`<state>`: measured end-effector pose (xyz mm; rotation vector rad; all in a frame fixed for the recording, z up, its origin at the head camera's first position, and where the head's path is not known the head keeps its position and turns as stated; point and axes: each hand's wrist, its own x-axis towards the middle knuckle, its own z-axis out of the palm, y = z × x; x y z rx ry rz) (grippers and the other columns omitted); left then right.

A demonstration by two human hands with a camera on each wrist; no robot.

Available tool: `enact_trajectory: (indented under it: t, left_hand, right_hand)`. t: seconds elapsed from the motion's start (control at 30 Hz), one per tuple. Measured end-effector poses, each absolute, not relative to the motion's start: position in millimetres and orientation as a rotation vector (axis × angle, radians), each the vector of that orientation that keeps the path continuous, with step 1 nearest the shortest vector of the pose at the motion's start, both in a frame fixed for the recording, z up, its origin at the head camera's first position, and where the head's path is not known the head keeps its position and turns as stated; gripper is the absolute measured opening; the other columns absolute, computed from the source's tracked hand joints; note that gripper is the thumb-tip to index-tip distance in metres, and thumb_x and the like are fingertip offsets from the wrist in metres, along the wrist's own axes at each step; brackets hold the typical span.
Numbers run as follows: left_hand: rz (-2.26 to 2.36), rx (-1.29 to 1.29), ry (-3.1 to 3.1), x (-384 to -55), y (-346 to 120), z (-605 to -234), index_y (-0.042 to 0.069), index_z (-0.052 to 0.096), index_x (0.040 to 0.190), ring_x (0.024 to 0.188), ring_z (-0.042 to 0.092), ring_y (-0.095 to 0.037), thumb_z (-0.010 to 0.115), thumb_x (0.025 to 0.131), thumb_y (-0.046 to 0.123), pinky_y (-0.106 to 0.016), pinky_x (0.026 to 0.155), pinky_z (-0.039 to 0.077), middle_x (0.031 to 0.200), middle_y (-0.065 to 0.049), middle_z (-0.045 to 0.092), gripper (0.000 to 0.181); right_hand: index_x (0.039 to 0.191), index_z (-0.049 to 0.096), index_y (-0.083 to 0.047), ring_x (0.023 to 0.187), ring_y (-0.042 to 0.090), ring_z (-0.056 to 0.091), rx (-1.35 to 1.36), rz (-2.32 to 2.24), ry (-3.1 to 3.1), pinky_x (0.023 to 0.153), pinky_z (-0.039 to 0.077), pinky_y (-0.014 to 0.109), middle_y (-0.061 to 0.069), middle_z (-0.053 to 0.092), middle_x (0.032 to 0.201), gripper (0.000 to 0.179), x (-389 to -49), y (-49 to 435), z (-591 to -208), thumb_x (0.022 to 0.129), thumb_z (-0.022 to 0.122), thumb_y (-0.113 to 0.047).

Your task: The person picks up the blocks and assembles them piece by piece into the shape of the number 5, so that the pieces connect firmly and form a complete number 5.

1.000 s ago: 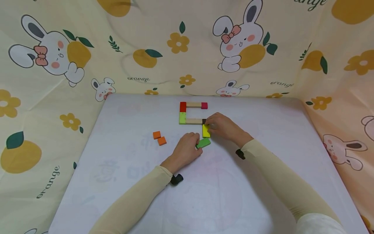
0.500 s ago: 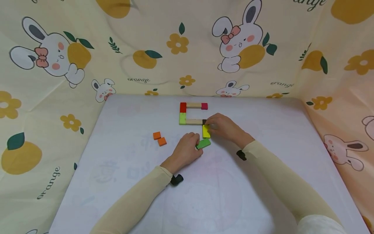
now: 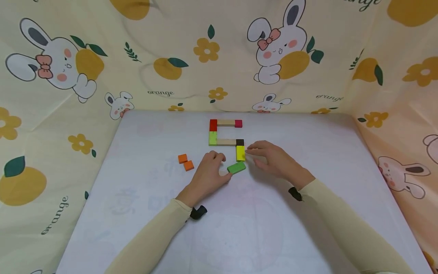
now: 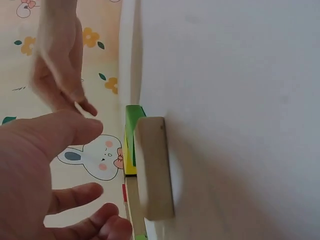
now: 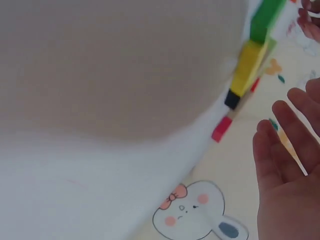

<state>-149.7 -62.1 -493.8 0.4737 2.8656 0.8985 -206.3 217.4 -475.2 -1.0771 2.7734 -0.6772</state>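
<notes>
My left hand (image 3: 207, 173) is just left of a green block (image 3: 236, 168), its thumb tip close to the block's near left end and its fingers loosely parted with nothing between them. That block lies at a slant, its upper right end near the bottom of a yellow block (image 3: 240, 153). In the left wrist view a bare wood side (image 4: 155, 167) shows beside green. My right hand (image 3: 273, 159) is relaxed just right of the yellow block, fingers apart and holding nothing. Above the yellow block is a black square (image 3: 240, 142), which joins a long natural-wood block (image 3: 226, 142).
A lime block (image 3: 213, 138) and a red block (image 3: 213, 125) form the left side of the row. From the red one, another wood block (image 3: 226, 123) leads to a pink-red square (image 3: 238, 123). Two orange squares (image 3: 183, 158) lie left on the white table (image 3: 239, 228).
Both hands have let go and drawn apart: the left from the green block, leftward, the right from the yellow and black pieces, rightward. The black square now shows fully; the blocks stay about the same.
</notes>
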Motion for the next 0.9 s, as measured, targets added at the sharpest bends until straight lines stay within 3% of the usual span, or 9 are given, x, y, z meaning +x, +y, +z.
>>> enact_trajectory:
  t: [0.2, 0.5, 0.9]
  left_hand:
    - [0.781, 0.478, 2.909, -139.1, -69.7, -497.0, 0.004, 0.067, 0.124, 0.106, 0.055, -0.028, 0.083, 0.095, 0.040, -0.035, 0.081, 0.054, 0.120, -0.013, 0.060, 0.049]
    - [0.754, 0.468, 2.921, -135.2, -68.4, -506.4, 0.004, 0.064, 0.121, 0.102, 0.054, -0.027, 0.084, 0.094, 0.041, -0.034, 0.078, 0.054, 0.115, -0.012, 0.057, 0.050]
    - [0.748, 0.500, 2.950, -135.0, -67.7, -510.8, 0.005, 0.063, 0.116, 0.095, 0.055, -0.025, 0.086, 0.092, 0.040, -0.033, 0.075, 0.053, 0.106, -0.011, 0.058, 0.048]
  right_hand:
    - [0.145, 0.069, -0.004, 0.143, 0.033, 0.052, -1.234, -0.551, 2.724, 0.115, 0.047, 0.051, 0.011, 0.063, 0.149, 0.045, -189.1, 211.0, -483.8, 0.100, 0.070, -0.012]
    - [0.136, 0.074, -0.001, 0.136, 0.031, 0.057, -1.327, -0.518, 2.707, 0.110, 0.051, 0.048, 0.011, 0.066, 0.140, 0.040, -185.0, 198.7, -491.3, 0.098, 0.069, -0.012]
    - [0.135, 0.074, 0.001, 0.133, 0.031, 0.060, -1.335, -0.470, 2.705, 0.109, 0.052, 0.048, 0.012, 0.067, 0.139, 0.040, -184.8, 194.5, -487.7, 0.097, 0.070, -0.013]
